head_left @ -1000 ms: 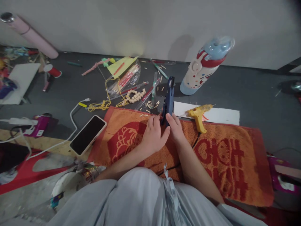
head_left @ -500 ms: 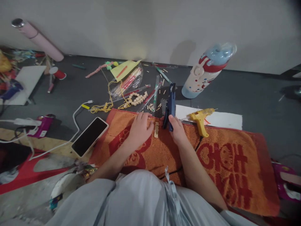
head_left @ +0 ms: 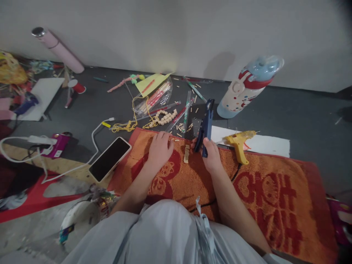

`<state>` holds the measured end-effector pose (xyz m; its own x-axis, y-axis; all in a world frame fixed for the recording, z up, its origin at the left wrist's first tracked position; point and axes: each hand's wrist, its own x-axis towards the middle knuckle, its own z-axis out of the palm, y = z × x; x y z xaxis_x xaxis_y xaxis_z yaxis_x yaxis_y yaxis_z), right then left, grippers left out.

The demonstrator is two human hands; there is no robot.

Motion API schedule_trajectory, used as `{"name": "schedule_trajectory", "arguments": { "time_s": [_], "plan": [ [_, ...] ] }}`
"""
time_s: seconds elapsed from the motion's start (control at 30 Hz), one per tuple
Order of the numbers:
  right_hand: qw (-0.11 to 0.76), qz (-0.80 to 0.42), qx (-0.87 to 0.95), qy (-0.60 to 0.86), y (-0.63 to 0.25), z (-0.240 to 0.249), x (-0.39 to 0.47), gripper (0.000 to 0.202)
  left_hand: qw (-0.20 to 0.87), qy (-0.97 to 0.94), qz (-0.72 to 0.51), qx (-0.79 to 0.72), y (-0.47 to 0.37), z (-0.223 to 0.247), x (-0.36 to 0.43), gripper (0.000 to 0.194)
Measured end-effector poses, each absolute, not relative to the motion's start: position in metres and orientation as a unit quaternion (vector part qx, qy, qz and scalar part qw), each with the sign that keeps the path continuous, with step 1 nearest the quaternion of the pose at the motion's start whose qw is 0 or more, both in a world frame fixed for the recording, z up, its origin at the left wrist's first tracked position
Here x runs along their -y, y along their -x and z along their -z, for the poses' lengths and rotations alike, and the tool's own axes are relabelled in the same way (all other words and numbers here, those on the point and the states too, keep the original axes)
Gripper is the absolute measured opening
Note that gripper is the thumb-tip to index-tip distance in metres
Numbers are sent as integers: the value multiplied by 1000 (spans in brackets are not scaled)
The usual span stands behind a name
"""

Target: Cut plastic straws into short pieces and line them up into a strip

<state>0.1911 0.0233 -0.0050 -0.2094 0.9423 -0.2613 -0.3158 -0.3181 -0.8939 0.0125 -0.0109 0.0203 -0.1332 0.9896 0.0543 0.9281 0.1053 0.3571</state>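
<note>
My right hand [head_left: 213,156] is closed around a dark blue stapler [head_left: 206,126], which points up and away from me over the back edge of the towel. Resting on the orange towel [head_left: 200,179], my left hand [head_left: 160,149] has its fingers stretched forward and holds nothing that I can see. Between the two hands lies a neat row of short wooden stick pieces [head_left: 186,154], touched by neither. More loose stick pieces [head_left: 181,127] are scattered just beyond the towel. A linked chain of pale pieces [head_left: 166,117] with yellow string [head_left: 123,126] is beyond my left hand.
A yellow glue gun [head_left: 239,143] lies on white card [head_left: 269,142] at the right, below a patterned bottle [head_left: 246,90]. A phone [head_left: 110,159] is at the left by a white cable [head_left: 93,141]. Bagged sticks [head_left: 155,97] and a pink flask [head_left: 60,53] are farther back.
My left hand has drawn left, away from the row of stick pieces. The right hand still grips the stapler, raised slightly and tilted a little. The whole view has shifted slightly.
</note>
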Motion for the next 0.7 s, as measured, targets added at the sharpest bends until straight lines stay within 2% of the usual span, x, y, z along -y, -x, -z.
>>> {"name": "schedule_trajectory", "arguments": {
  "time_s": [0.4,0.7],
  "plan": [
    [494,-697,299,425,-187,2,-24,36,70,-661,-137,-735,-9,-15,7,30],
    [480,-681,326,447,-187,4,-25,40,57,-761,-77,-642,-15,-28,-36,25]
  ]
}}
